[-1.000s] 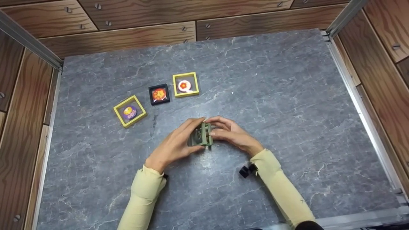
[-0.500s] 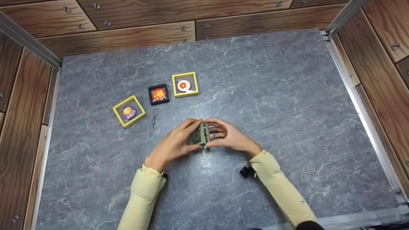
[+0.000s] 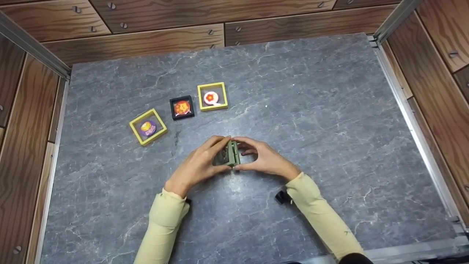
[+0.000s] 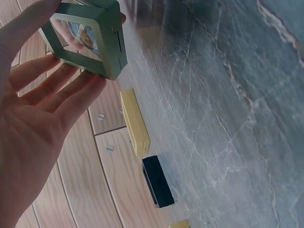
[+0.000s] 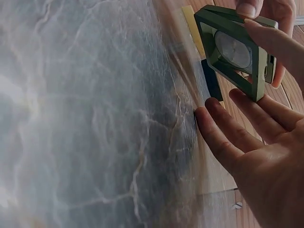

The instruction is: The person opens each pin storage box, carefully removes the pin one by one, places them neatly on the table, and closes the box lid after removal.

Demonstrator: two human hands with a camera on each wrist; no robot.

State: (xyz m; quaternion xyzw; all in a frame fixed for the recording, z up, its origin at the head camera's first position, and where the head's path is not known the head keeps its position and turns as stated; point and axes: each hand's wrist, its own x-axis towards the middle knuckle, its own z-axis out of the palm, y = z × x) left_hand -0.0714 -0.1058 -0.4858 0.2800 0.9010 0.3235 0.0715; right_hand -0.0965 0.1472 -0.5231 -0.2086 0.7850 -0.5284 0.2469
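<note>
1 green frame, slightly ajar, hangs above a gray marbled tabletop, its left side gripped by a person's left hand, its right side pinched by the right hand. Farther back, a black frame sits between 2 yellow frames, each holding a round badge.

Both forearms angle inward, left grip and right grip pinching face to face.

Panelled work booth.
Grey marble-patterned tabletop; brown wood-grain panels far, left and right; silver metal posts at far corners.
</note>
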